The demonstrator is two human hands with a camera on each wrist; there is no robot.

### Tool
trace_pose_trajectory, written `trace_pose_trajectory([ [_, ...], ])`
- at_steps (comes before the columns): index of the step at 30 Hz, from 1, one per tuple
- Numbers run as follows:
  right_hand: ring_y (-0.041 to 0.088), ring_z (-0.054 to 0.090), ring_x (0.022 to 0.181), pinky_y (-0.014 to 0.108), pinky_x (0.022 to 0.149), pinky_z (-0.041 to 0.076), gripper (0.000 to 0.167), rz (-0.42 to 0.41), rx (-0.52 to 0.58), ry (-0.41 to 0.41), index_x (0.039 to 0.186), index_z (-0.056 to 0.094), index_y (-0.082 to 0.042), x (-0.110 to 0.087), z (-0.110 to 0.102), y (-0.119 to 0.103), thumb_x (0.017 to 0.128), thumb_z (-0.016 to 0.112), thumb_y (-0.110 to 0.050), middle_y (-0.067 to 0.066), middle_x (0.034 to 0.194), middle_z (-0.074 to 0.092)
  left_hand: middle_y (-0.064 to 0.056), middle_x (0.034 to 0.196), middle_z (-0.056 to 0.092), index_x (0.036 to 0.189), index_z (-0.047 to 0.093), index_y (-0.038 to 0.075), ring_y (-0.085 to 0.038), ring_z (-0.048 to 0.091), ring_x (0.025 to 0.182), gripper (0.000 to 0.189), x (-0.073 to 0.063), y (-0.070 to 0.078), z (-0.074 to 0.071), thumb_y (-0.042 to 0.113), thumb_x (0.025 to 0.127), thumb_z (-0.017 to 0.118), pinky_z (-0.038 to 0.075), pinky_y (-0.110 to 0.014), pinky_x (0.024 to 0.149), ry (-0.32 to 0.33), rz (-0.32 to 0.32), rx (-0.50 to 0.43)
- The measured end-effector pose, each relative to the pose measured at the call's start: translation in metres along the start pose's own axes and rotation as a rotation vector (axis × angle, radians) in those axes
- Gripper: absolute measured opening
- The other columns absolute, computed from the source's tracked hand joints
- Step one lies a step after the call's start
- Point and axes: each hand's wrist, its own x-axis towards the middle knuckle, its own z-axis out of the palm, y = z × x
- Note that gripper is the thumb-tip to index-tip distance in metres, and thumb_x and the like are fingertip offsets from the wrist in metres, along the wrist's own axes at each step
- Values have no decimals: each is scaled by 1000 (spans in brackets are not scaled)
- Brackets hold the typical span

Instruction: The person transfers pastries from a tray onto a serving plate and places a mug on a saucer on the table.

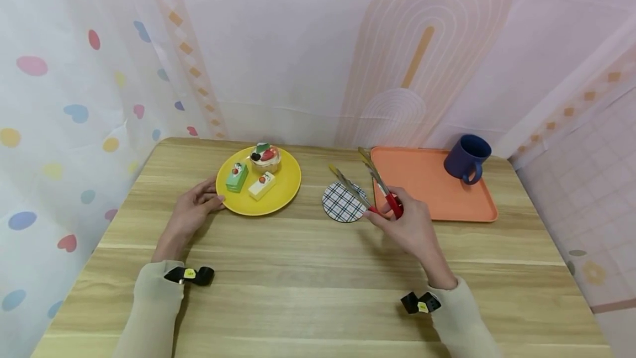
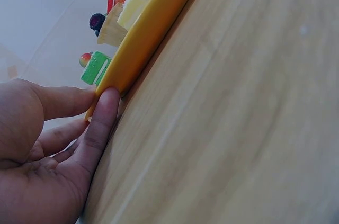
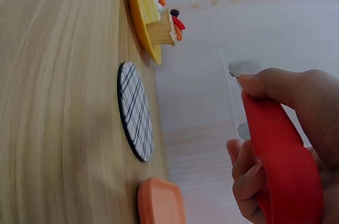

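My left hand (image 1: pixel 191 209) pinches the left rim of a yellow plate (image 1: pixel 283 195), its thumb and a finger on the edge in the left wrist view. On the plate are a green cake slice (image 1: pixel 237 177), a pale yellow cake slice (image 1: pixel 261 185) and a fruit-topped tart (image 1: pixel 265 158). Red-handled metal tongs (image 3: pixel 280 155) are gripped in my right hand (image 1: pixel 409 225). Their arms stand apart with nothing between the tips, pointing away over the plaid round coaster (image 1: pixel 343 203) and the left edge of the orange tray.
The orange tray (image 1: pixel 422 181) lies at the back right, and a dark blue mug (image 1: pixel 466 158) stands on its far right corner. A patterned cloth (image 1: pixel 278 70) hangs behind the wooden table (image 1: pixel 298 291). Both wrists wear small black cameras.
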Motion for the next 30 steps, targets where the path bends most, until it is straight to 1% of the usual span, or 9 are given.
trace_pose_trajectory([
  [6, 12, 62, 67, 23, 56, 52, 65, 1, 2, 15, 130, 62, -3, -1, -5, 7, 81, 88, -36, 3, 85, 71, -6, 130, 53, 162, 31, 11, 3, 61, 102, 65, -1, 0, 1, 19, 105, 60, 61, -17, 90, 6, 6, -5],
  [14, 14, 64, 68, 22, 56, 53, 66, 32, 1, 24, 132, 61, -3, -3, -12, 19, 81, 89, -34, 6, 87, 72, -5, 128, 53, 162, 31, 10, 2, 61, 101, 64, 0, 0, 1, 17, 105, 59, 61, -17, 90, 6, 15, -18],
  [20, 15, 62, 67, 23, 53, 52, 68, 75, -32, 29, 134, 61, -4, -5, -16, 28, 82, 87, -41, 7, 88, 74, -2, 128, 53, 162, 31, 11, 3, 61, 102, 65, 0, 1, 1, 18, 105, 60, 61, -16, 90, 6, 11, -18],
  [22, 14, 60, 65, 23, 53, 50, 69, 78, -45, 27, 134, 61, -4, -6, -18, 31, 83, 86, -42, 8, 89, 74, -3, 128, 53, 162, 31, 11, 4, 61, 102, 65, 0, 1, 1, 18, 105, 60, 61, -16, 90, 9, 7, -16],
  [27, 15, 55, 60, 24, 51, 46, 68, 96, -44, 24, 135, 59, -5, -8, -24, 38, 84, 84, -42, 8, 91, 73, -8, 132, 53, 162, 30, 9, 6, 60, 101, 65, -1, 0, 0, 18, 105, 60, 61, -16, 90, 14, 16, -5],
  [30, 15, 58, 63, 24, 53, 48, 68, 118, -36, 30, 136, 58, -4, -11, -28, 41, 85, 83, -42, 9, 93, 73, -10, 134, 52, 162, 30, 8, 6, 61, 101, 65, 1, 1, 1, 18, 105, 60, 61, -16, 90, 14, 27, -5],
])
